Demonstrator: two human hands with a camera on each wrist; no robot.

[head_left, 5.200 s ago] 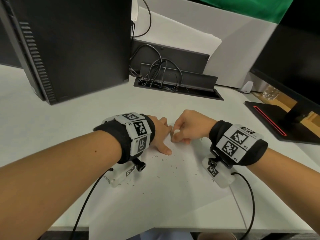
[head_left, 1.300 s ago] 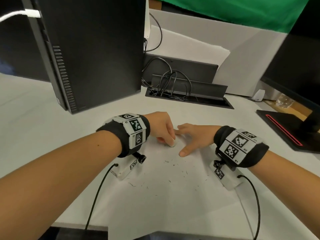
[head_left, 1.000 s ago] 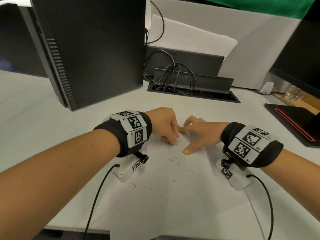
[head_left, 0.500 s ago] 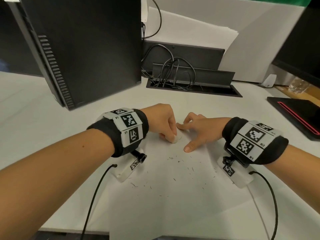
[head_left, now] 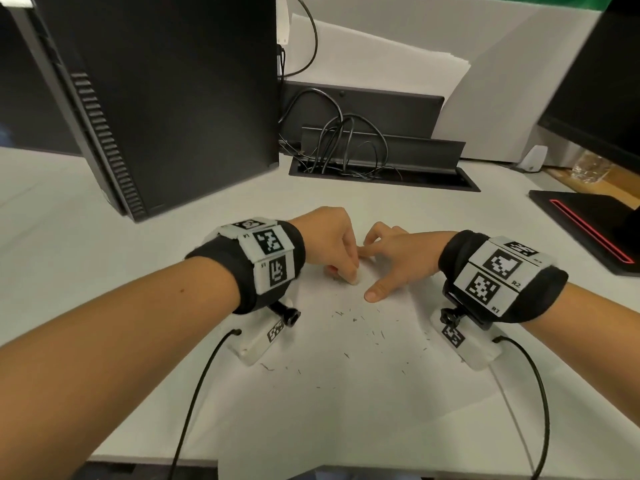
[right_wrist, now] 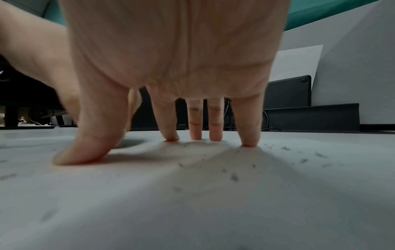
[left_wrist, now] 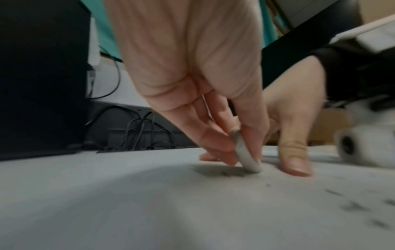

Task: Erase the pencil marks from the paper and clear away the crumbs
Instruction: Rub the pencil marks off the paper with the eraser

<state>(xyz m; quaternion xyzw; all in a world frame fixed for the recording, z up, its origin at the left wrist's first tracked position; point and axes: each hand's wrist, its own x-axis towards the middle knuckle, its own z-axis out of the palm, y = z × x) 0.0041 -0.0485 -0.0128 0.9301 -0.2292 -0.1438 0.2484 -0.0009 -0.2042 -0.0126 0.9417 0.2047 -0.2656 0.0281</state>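
A white sheet of paper (head_left: 346, 393) lies on the white desk in front of me, strewn with dark eraser crumbs (head_left: 374, 332). My left hand (head_left: 332, 247) pinches a flat white eraser (left_wrist: 245, 155) between thumb and fingers, its lower edge pressed on the paper's far part. Crumbs (left_wrist: 224, 173) lie just before the eraser. My right hand (head_left: 391, 261) rests beside it with spread, straight fingers; thumb and fingertips (right_wrist: 248, 142) press the paper down. More crumbs (right_wrist: 235, 176) lie under and right of that hand. No pencil marks show plainly.
A black computer tower (head_left: 166, 98) stands at the back left. Behind the hands is a black cable tray (head_left: 381, 168) with several cables. A monitor base (head_left: 588, 223) with a red line sits at the right. The desk's front edge (head_left: 156, 460) is near.
Five seconds ago the right hand held the eraser and the left pressed the paper; now the left holds it and the right presses. Over the last second the hands barely shift.
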